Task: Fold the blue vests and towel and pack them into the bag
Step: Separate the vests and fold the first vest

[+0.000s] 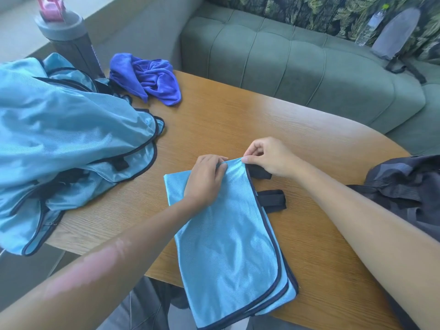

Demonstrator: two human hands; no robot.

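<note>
A light blue vest (228, 253) with dark trim lies folded lengthwise on the wooden table (250, 120), its near end hanging over the front edge. My left hand (204, 182) pinches its far edge near the left corner. My right hand (266, 156) pinches the far right corner, beside a black strap (272, 198). A heap of more light blue vests (59, 139) covers the table's left side. A crumpled violet-blue towel (150, 79) lies at the back left. A dark bag (409, 191) sits at the right edge.
A grey bottle (69, 36) with a pink lid stands behind the vest heap. A green sofa (297, 63) runs along the far side, with a grey backpack (395, 34) and a clear water bottle (371, 25) on it.
</note>
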